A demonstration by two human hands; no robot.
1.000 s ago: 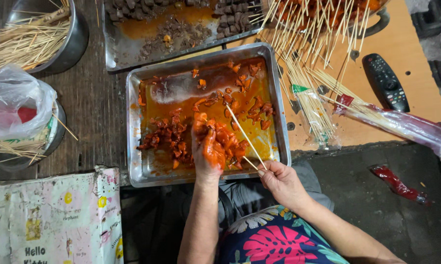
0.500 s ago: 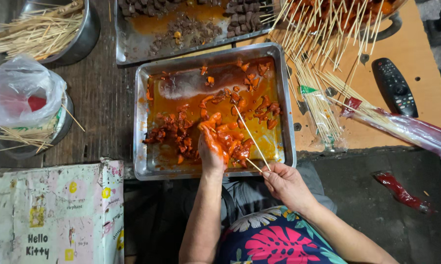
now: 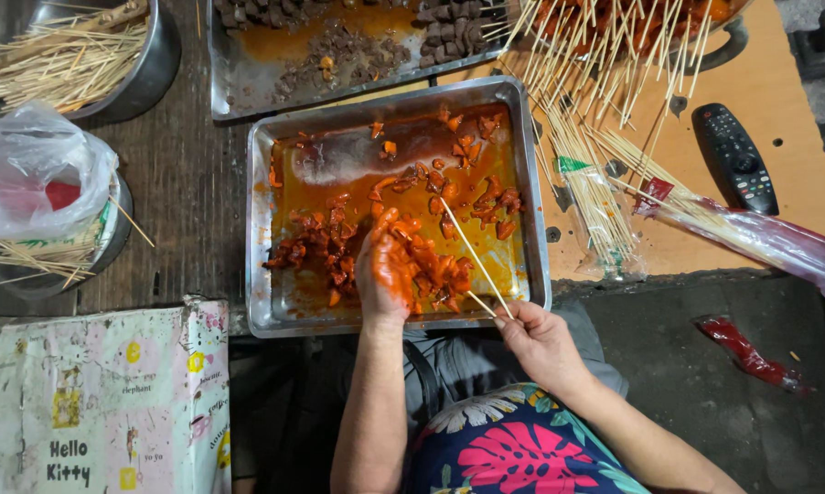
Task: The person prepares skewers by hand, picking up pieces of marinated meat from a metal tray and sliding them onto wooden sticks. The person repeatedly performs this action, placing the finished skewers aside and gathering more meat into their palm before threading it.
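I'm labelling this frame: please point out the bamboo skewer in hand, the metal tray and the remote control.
bamboo skewer (image 3: pixel 467 249), head view, mid-shaft.
metal tray (image 3: pixel 257 229), head view, left rim.
remote control (image 3: pixel 737 157), head view, middle of its button face.

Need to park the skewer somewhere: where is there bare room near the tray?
Bare dark wood lies left of the metal tray, bordered by the bagged bowl. Orange board shows between the bagged skewers and the remote. Behind the tray, the skewer pile crowds everything.

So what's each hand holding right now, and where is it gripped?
Right hand pinches a bamboo skewer at its near end. Left hand is in the marinated meat pieces; its grip cannot be told.
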